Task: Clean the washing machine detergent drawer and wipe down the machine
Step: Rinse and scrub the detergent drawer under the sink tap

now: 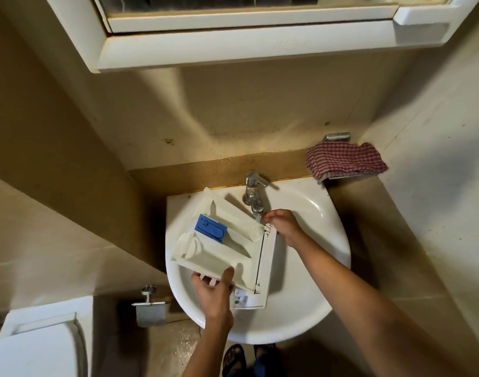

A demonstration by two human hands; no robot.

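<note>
- Detergent drawer [219,251], white with a blue insert [209,227]: tilted over the sink [328,268], under the faucet [253,194].
- Left hand [214,289]: clamped on the drawer's near edge.
- Right hand [283,224]: at the spout, grip unclear.
- Checked cloth [344,161]: tan surface, right.
- Toilet [37,344]: lower left.

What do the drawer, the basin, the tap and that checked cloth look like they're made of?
Detergent drawer: white moulded plastic, matt, thin partition walls, with a blue insert, also plastic by its look. Sink: probably glazed ceramic, glossy white with highlights. Tap: shiny metal, chrome-like reflections. Cloth: woven fabric, red-and-white check, soft folds.
</note>
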